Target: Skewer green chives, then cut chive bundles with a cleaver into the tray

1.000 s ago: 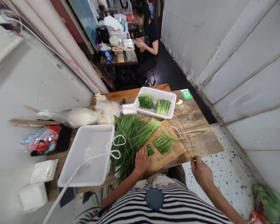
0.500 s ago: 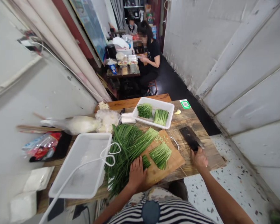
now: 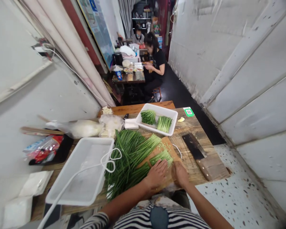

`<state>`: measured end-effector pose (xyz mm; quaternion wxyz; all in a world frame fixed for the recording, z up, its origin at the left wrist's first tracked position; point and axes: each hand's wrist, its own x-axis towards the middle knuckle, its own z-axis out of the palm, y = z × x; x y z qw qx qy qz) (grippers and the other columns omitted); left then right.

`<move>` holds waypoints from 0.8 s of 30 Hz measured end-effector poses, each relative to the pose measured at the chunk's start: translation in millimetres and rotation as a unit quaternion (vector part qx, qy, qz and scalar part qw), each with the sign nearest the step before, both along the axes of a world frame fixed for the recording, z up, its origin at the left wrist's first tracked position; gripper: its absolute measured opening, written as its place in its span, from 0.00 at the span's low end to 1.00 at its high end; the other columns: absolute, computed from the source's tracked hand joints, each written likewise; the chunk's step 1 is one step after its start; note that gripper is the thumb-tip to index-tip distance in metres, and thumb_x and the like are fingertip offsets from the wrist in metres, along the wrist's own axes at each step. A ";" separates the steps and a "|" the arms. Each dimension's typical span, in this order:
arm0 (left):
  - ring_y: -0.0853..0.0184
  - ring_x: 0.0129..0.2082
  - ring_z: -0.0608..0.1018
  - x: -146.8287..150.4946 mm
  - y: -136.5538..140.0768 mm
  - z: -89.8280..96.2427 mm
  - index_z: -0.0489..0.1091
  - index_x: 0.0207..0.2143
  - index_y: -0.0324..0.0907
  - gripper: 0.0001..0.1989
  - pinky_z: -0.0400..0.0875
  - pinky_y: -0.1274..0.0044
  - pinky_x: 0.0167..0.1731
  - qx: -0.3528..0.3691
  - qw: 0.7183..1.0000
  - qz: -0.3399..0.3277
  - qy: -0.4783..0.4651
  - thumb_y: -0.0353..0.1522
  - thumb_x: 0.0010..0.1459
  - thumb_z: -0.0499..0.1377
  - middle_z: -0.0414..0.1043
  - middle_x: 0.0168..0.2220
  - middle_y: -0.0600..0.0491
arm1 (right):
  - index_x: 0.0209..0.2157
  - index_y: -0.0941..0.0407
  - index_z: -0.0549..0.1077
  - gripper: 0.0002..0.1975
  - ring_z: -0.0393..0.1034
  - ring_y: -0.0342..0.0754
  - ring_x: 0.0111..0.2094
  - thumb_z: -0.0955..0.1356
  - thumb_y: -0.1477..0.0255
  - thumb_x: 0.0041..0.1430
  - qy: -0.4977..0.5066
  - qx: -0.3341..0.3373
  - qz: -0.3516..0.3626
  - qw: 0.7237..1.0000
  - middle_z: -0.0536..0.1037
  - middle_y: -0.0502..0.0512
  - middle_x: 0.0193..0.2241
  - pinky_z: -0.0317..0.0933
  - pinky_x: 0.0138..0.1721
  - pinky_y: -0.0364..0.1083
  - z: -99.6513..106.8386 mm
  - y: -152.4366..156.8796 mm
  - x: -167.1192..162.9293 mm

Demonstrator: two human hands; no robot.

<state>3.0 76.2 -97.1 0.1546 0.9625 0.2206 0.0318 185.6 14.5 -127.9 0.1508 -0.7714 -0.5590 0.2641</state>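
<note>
My left hand (image 3: 158, 173) lies over the lower side of a cut bunch of garlic chives (image 3: 162, 156), its fingers stretched out on the stalks. On the bunch's right is my right hand (image 3: 180, 173), low over the edge of the wooden cutting board (image 3: 168, 180); its fingers are smeared by motion and partly hidden. A big heap of long uncut chives (image 3: 128, 149) covers the board's left side and the table beyond it. The cleaver (image 3: 193, 145) rests flat on the table to the right, its wooden handle towards me, apart from both hands.
A white tray (image 3: 143, 129) with two cut chive bunches stands behind the board. An upright-walled white bin (image 3: 85, 198) is at left, crossed by a white cable (image 3: 78, 171). Plastic bags (image 3: 112, 122) lie at the back. Two people sit at a farther table (image 3: 127, 77).
My right hand has let go of the cleaver and moved left to the cut chives. The left hand has shifted right and up, from the uncut heap onto the cut bunch.
</note>
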 end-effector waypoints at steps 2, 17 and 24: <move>0.61 0.68 0.51 -15.3 2.4 1.9 0.53 0.63 0.34 0.28 0.42 0.64 0.66 -0.015 1.000 -0.009 0.006 0.36 0.64 0.49 0.51 0.67 0.44 | 0.35 0.56 0.69 0.12 0.71 0.51 0.35 0.57 0.72 0.60 0.064 0.012 -0.007 0.998 0.75 0.57 0.31 0.64 0.41 0.48 -0.8 5.1 8.2; 0.59 0.64 0.62 -100.2 -6.1 -21.5 0.45 0.67 0.39 0.32 0.65 0.63 0.58 0.121 0.973 0.143 -0.135 0.27 0.60 0.47 0.60 0.62 0.41 | 0.21 0.56 0.66 0.22 0.60 0.43 0.25 0.63 0.53 0.58 0.288 0.100 -0.010 0.952 0.65 0.49 0.20 0.57 0.28 0.41 135.1 54.1 17.9; 0.60 0.61 0.67 -113.9 -16.7 -63.1 0.33 0.69 0.43 0.40 0.72 0.65 0.53 0.161 0.962 0.213 -0.051 0.32 0.57 0.49 0.59 0.63 0.48 | 0.27 0.54 0.64 0.22 0.42 0.38 0.15 0.64 0.48 0.54 0.359 0.143 -0.080 0.919 0.51 0.40 0.14 0.41 0.16 0.40 161.5 200.0 39.6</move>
